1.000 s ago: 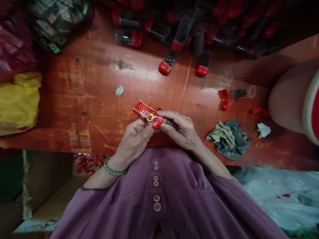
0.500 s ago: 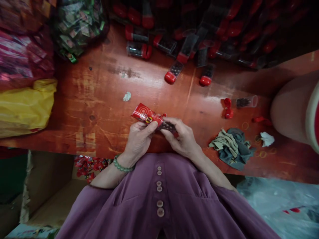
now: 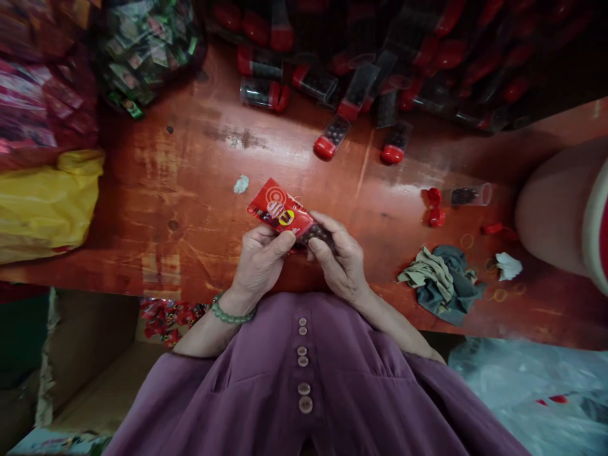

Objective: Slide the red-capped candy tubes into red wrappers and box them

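The left hand point(image 3: 259, 263) is closed around the lower end of a red label sleeve point(image 3: 280, 212), thumb laid across its front, and the right hand point(image 3: 338, 259) pinches a clear tube of dark pellets point(image 3: 319, 235) whose end sits inside that sleeve. Both are held just above the near edge of the worktop point(image 3: 190, 190), in front of the purple buttoned shirt point(image 3: 304, 380).

By my judgement the sleeve is partly on: its far end stands free of the tube, while a stretch of dark pellets shows bare beside the right fingers, so sliding it fully over looks left to do. Whether this tube carries its cap I cannot tell.

The sleeve shows white concentric rings and a yellow round mark with small lettering too blurred to read; no brand name can be made out.

Beyond the sleeve, two capped tubes point(image 3: 332, 138) with red caps lie apart from a dark heap of many more tubes point(image 3: 403, 57), all unsleeved as far as can be seen. To the right of the sleeve lies an open tube point(image 3: 468, 194) with loose red caps point(image 3: 434, 206) beside it, then a crumpled cloth point(image 3: 439, 282). To its left sit a yellow bag point(image 3: 47, 202) and bags of wrappers point(image 3: 142, 44). Below the worktop's edge, left of the sleeve, a cardboard box point(image 3: 90, 354) holds red sleeved pieces point(image 3: 166, 315).
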A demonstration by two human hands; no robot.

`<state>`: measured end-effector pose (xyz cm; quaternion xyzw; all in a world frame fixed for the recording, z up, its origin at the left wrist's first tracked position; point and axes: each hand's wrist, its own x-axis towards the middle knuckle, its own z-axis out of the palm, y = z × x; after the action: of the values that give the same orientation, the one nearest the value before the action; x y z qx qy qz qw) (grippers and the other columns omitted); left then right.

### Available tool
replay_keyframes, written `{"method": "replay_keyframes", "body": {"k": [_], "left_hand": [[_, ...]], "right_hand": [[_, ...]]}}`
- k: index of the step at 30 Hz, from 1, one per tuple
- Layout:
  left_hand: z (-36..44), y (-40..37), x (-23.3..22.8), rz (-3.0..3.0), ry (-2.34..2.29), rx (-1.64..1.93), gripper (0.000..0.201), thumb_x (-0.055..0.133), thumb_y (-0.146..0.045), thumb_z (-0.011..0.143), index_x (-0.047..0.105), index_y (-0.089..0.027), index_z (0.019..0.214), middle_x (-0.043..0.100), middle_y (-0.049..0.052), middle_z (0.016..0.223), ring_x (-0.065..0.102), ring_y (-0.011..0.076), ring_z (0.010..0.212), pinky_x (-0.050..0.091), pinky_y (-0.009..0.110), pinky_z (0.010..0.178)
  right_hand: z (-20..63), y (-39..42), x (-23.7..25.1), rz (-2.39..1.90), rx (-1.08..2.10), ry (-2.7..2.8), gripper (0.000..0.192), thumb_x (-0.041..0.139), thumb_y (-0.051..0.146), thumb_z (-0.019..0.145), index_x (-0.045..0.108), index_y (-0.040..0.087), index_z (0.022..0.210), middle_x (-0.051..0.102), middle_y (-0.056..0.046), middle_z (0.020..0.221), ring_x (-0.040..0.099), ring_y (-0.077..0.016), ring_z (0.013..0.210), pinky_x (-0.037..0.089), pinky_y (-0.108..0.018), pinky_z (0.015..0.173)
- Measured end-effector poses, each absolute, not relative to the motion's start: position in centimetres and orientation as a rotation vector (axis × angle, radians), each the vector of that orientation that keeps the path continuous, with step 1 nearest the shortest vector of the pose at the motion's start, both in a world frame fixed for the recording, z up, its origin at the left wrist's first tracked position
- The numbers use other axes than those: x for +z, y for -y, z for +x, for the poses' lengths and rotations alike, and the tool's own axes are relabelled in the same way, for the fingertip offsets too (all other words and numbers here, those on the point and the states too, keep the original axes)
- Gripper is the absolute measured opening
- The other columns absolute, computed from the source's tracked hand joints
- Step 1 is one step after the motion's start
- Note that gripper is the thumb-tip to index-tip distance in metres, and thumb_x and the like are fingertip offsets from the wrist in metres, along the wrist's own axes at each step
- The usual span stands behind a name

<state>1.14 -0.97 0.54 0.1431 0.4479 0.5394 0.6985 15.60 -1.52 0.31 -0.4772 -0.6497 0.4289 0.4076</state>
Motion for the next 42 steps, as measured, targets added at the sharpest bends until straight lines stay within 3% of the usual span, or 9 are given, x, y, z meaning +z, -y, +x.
{"method": "replay_keyframes", "body": {"k": [4, 8, 11, 16, 21, 28, 35, 40, 42], "left_hand": [[1.4, 0.9, 0.6, 0.340, -1.017, 1.230, 0.025, 0.088, -0.041, 0.066, 0.079, -0.021, 0.077, 0.077, 0.001, 0.075, 0.069, 0.0131, 0.068, 0.058, 0.026, 0.071], [1.6, 1.0, 0.4, 0.351, -1.080, 1.195, 0.025, 0.088, -0.040, 0.066, 0.079, -0.019, 0.075, 0.076, 0.002, 0.075, 0.067, 0.0128, 0.062, 0.057, 0.027, 0.066], [1.5, 1.1, 0.4, 0.363, -1.134, 1.172, 0.026, 0.089, -0.039, 0.065, 0.078, -0.019, 0.078, 0.077, 0.003, 0.078, 0.067, 0.0125, 0.067, 0.057, 0.026, 0.071], [1.3, 0.7, 0.6, 0.354, -1.059, 1.241, 0.035, 0.090, -0.049, 0.060, 0.076, -0.021, 0.075, 0.074, 0.001, 0.071, 0.066, 0.0133, 0.063, 0.057, 0.028, 0.068], [1.2, 0.1, 0.5, 0.293, -1.136, 1.290, 0.032, 0.092, -0.043, 0.059, 0.075, -0.020, 0.074, 0.075, -0.001, 0.072, 0.066, 0.0108, 0.064, 0.054, 0.024, 0.067], [0.9, 0.0, 0.2, 0.302, -1.098, 1.321, 0.032, 0.092, -0.042, 0.059, 0.077, -0.020, 0.076, 0.077, 0.001, 0.076, 0.069, 0.0121, 0.069, 0.056, 0.026, 0.074], [0.4, 0.0, 0.4, 0.357, -1.065, 1.269, 0.033, 0.092, -0.043, 0.059, 0.079, -0.019, 0.078, 0.078, 0.005, 0.080, 0.074, 0.0201, 0.083, 0.058, 0.034, 0.088], [-0.1, 0.2, 0.3, 0.490, -1.063, 1.200, 0.031, 0.086, -0.045, 0.068, 0.080, -0.018, 0.082, 0.079, 0.011, 0.095, 0.075, 0.0243, 0.088, 0.060, 0.035, 0.081], [-0.1, 0.3, 0.3, 0.510, -1.080, 1.185, 0.029, 0.084, -0.045, 0.071, 0.080, -0.019, 0.084, 0.080, 0.010, 0.093, 0.075, 0.0234, 0.083, 0.060, 0.035, 0.077]], "right_hand": [[15.3, 1.4, 0.1, -1.266, 1.131, 1.559, 0.036, 0.051, 0.036, 0.099, 0.054, 0.025, 0.133, 0.071, -0.007, 0.112, 0.070, -0.0175, 0.087, 0.061, -0.037, 0.082], [15.0, 1.5, -0.7, -1.279, 1.415, 1.342, 0.039, 0.045, 0.041, 0.101, 0.049, 0.027, 0.137, 0.066, 0.001, 0.083, 0.060, -0.0111, 0.058, 0.059, -0.029, 0.062], [14.9, 1.6, -0.8, -1.285, 1.385, 1.342, 0.038, 0.045, 0.042, 0.101, 0.050, 0.028, 0.136, 0.066, 0.000, 0.087, 0.059, -0.0107, 0.059, 0.059, -0.029, 0.063], [14.8, 1.3, -0.3, -1.316, 1.070, 1.583, 0.034, 0.047, 0.037, 0.101, 0.053, 0.027, 0.133, 0.067, -0.008, 0.118, 0.066, -0.0154, 0.079, 0.060, -0.037, 0.079], [15.0, 1.0, -0.2, -1.262, 1.199, 1.597, 0.039, 0.051, 0.038, 0.100, 0.050, 0.026, 0.136, 0.066, -0.009, 0.123, 0.069, -0.0174, 0.090, 0.061, -0.036, 0.083], [15.9, 0.6, 0.3, -1.230, 1.399, 1.537, 0.027, 0.055, 0.035, 0.098, 0.059, 0.020, 0.120, 0.072, -0.002, 0.100, 0.069, -0.0090, 0.070, 0.059, -0.024, 0.069], [15.7, 0.3, 0.0, -1.189, 0.950, 1.860, 0.020, 0.057, 0.027, 0.096, 0.062, 0.022, 0.115, 0.074, -0.008, 0.108, 0.071, -0.0189, 0.099, 0.059, -0.035, 0.088], [15.3, 0.9, 0.2, -1.147, 1.471, 1.555, 0.024, 0.054, 0.038, 0.099, 0.060, 0.020, 0.114, 0.072, 0.001, 0.077, 0.070, -0.0123, 0.066, 0.057, -0.025, 0.067], [15.0, 1.0, 0.4, -1.188, 1.470, 1.511, 0.024, 0.052, 0.037, 0.099, 0.059, 0.019, 0.114, 0.070, 0.001, 0.075, 0.068, -0.0112, 0.064, 0.056, -0.024, 0.066]]}}
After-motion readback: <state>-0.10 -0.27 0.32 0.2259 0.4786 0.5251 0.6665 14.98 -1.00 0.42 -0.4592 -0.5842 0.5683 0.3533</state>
